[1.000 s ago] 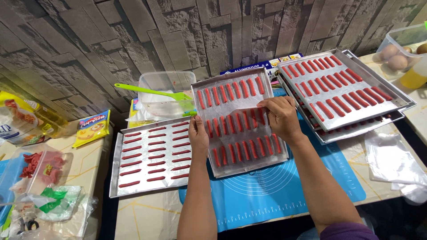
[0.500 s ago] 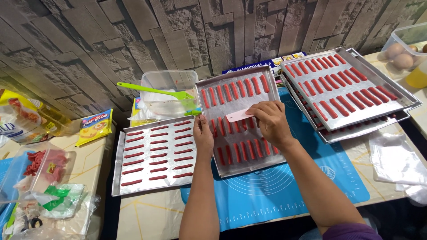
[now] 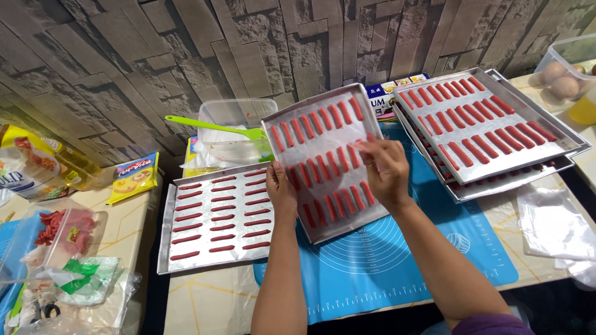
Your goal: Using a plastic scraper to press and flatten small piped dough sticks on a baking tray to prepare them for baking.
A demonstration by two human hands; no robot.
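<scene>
Under my two hands sat the middle baking tray (image 3: 323,162), a metal sheet lined with pale paper and carrying rows of short red dough strips (image 3: 320,158). My left hand (image 3: 280,189) lay flat on the tray's near-left edge with fingers spread, pressing rather than gripping. My right hand (image 3: 386,170) rested on the tray's right side, fingertips pinched on the edge of the lining paper (image 3: 366,144), though I could not tell how firmly. To do this well, I judged the left hand should keep the tray pinned while the right moved the paper slowly and low, so no strip would slide or smear. The tray lay on a blue silicone mat (image 3: 397,260), its long axis running from near me up toward the stone-patterned wall (image 3: 186,56) and leaning slightly right; the strips lay crosswise to the rows, each pointing up and a little left. Just left of my left hand lay a second tray (image 3: 214,218) of thinner strips, long axis left to right. Beyond it stood a clear plastic tub (image 3: 239,127) with a green spatula (image 3: 211,126) across it. Right of my right hand sat stacked trays (image 3: 490,133), and farther right a box of eggs (image 3: 562,77).
</scene>
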